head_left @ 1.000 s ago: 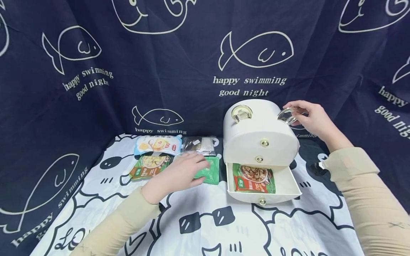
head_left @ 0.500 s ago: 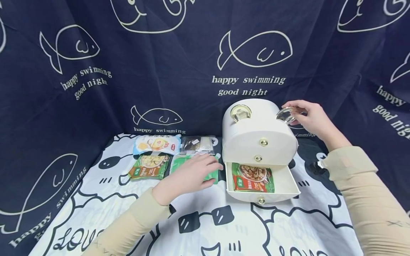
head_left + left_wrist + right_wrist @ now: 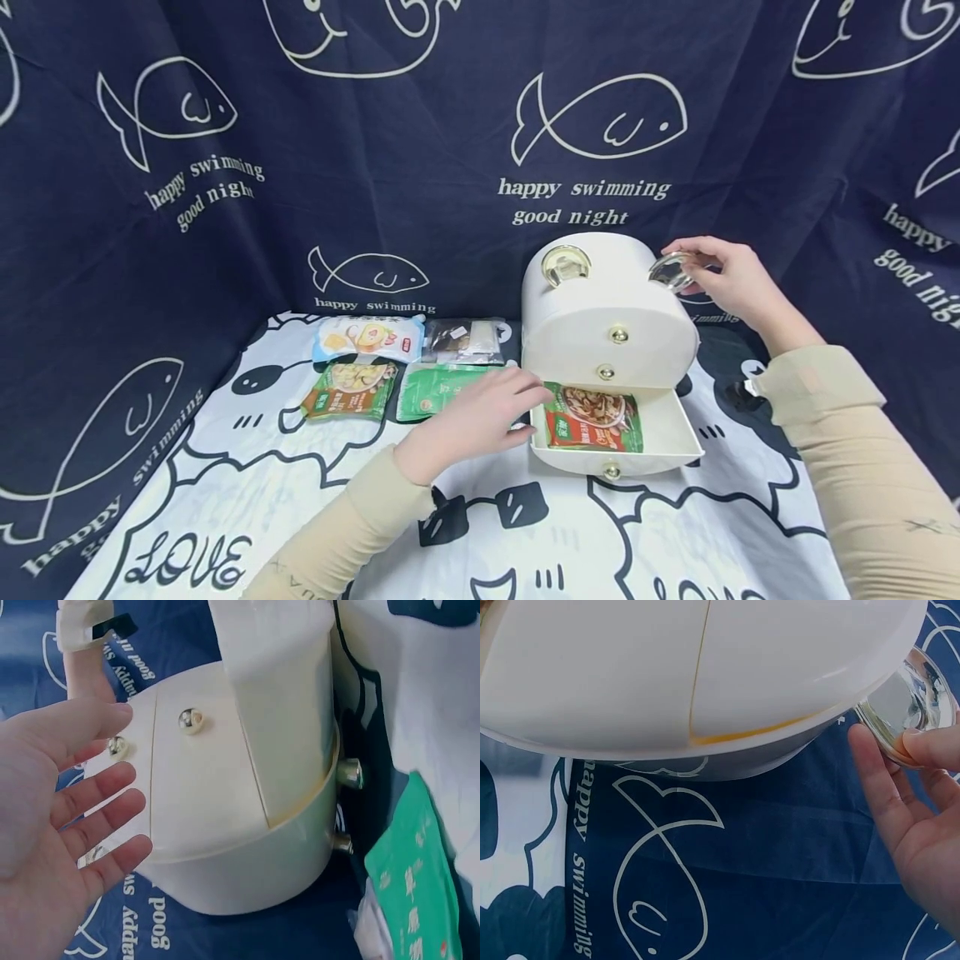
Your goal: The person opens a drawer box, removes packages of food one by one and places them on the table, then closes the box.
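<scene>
A white storage box point(image 3: 573, 333) with round gold ears and small gold knobs stands on the table, its bottom drawer point(image 3: 675, 421) pulled out. In that drawer lies a red-and-green seasoning packet point(image 3: 600, 417). My right hand point(image 3: 723, 271) pinches the shiny right ear point(image 3: 911, 694) between thumb and fingers, as the right wrist view shows. Beside the drawer's left wall, my left hand point(image 3: 483, 417) is held with fingers spread and nothing in them. The left wrist view shows its bare palm point(image 3: 37, 825) facing the box. A green packet point(image 3: 427, 390) lies partly hidden behind that hand.
Left of the box lie a blue-and-white bag point(image 3: 369, 337), a clear pack with dark contents point(image 3: 463, 340) and a green-and-orange packet point(image 3: 351, 390). A dark fish-print curtain point(image 3: 450, 150) rises right behind the box. White printed cloth point(image 3: 300, 517) covers the table.
My left hand has moved right, from over the green packet to the drawer's left edge, uncovering more of that packet. The right hand stays on the ear; the drawer has not moved.
</scene>
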Tool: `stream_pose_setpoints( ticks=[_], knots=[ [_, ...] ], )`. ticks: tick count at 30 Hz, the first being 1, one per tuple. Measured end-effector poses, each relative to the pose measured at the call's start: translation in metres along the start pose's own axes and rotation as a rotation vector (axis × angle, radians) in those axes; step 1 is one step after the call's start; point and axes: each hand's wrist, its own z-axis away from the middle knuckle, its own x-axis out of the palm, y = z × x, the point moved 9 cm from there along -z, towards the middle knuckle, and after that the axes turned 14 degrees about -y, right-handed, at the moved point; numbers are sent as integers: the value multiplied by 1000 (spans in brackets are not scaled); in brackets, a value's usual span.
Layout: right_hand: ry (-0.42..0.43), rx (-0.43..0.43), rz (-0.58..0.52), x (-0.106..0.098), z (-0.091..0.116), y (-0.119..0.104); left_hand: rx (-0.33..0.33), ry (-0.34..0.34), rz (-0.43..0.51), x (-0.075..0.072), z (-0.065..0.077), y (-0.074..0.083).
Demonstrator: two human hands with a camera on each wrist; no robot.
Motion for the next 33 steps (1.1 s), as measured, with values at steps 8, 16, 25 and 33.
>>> stream_pose_setpoints(
  ticks=[8,16,25,33],
  knots=[
    [2,-5,5,-1,1,-1,-7,-57,34,23,-14,3],
    [6,-8,10,-1,1,-1,-42,-109,53,39,-27,4],
    [6,-10,5,1,0,0,-14,-155,8,47,-37,14],
    [15,-7,9,0,0,1,10,-217,-26,61,-51,13]
  ],
)
